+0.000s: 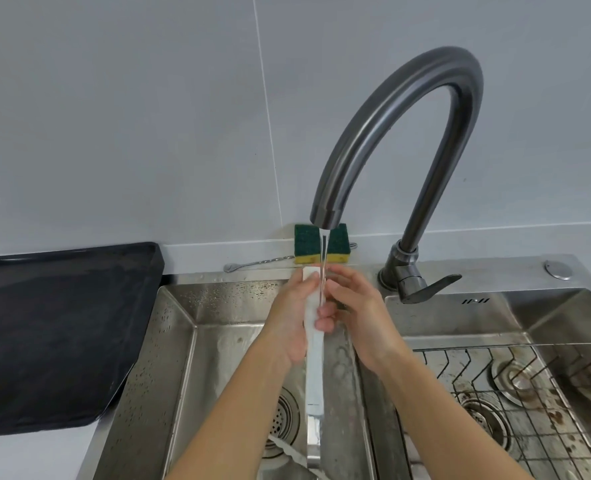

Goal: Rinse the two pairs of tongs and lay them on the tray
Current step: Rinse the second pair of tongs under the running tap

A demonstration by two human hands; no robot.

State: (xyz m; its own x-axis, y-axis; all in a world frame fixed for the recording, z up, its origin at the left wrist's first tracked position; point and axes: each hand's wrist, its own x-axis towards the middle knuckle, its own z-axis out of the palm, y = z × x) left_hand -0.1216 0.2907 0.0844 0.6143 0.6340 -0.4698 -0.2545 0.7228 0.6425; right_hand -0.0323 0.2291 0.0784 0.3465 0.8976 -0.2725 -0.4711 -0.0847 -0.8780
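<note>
Hands: left hand [292,317] grips the tongs [314,368] mid-length; right hand [359,317] touches them near the top with its fingertips.
Tongs: held pair at centre frame under the stream [324,251]; second pair [283,446] lies at lower centre in the sink [179,341].
Risk: wet metal may slip from a one-handed grip.
Room: tray [62,323] at left, beyond the sink rim; faucet [408,109] arches overhead.

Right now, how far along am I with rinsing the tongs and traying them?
Nothing is finished: no tongs show on the tray. In hand: left hand grips one pair of tongs under the faucet stream, right hand touching it. Left: the second pair in the sink, then traying both.
</note>
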